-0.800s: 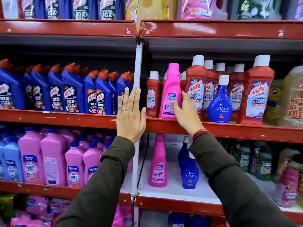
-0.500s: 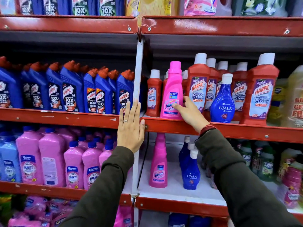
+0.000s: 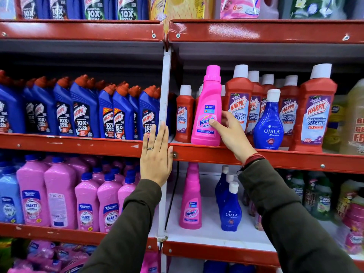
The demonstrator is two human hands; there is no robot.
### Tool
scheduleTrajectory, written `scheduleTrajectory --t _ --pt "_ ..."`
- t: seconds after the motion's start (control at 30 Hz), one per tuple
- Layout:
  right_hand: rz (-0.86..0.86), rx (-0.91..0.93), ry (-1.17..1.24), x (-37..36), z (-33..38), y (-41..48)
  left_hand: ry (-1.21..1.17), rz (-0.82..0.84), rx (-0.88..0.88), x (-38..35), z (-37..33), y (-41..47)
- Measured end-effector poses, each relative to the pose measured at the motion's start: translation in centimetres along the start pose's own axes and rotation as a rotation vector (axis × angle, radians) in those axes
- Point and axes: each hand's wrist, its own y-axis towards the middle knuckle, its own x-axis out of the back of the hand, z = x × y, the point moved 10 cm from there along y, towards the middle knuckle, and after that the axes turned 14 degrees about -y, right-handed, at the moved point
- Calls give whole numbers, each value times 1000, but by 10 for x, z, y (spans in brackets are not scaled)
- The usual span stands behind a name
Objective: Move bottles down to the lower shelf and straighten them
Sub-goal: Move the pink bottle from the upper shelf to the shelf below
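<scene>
Bottles are the concern here. Nearest, the left hand (image 3: 155, 154) lies flat and released against the white upright post (image 3: 164, 115). The right hand (image 3: 231, 133) is closing around the pink Vanish bottle (image 3: 206, 113), fingers behind it and thumb on the label. It stands at the edge of the upper shelf (image 3: 275, 156), touching red Harpic bottles (image 3: 239, 103). Pulling it out carelessly could topple these neighbours or the Ujala bottle (image 3: 268, 123) nearby.

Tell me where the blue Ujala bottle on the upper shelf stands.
Head view, right bay: the Ujala bottle stands at the shelf's front edge among red Harpic bottles, right of the right hand.
</scene>
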Motion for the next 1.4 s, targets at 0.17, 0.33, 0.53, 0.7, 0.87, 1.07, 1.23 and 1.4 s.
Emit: scheduleTrajectory --t 0.17,0.33,0.53,0.7,0.87,1.07,1.23,1.4 --pt "-20 10 74 11 8 -1 2 2 -4 0 -1 -1" --pt "2 43 129 14 20 -17 18 -1 0 1 -2 -1" --pt "45 65 169 4 12 -53 -7 5 1 3 -2 -1" --pt "77 50 215 -17 -22 -91 -48 -24 4 6 -3 -5" --pt "134 32 210 -48 -59 -131 -107 -55 1 7 -4 -25" --pt "181 -22 199 -79 -104 -171 -148 -77 8 1 -4 -66" --pt "179 -48 126 -97 -140 -193 -166 -33 43 -17 9 -118" --pt "173 -107 94 -116 -177 -199 -140 79 86 -44 19 -182"
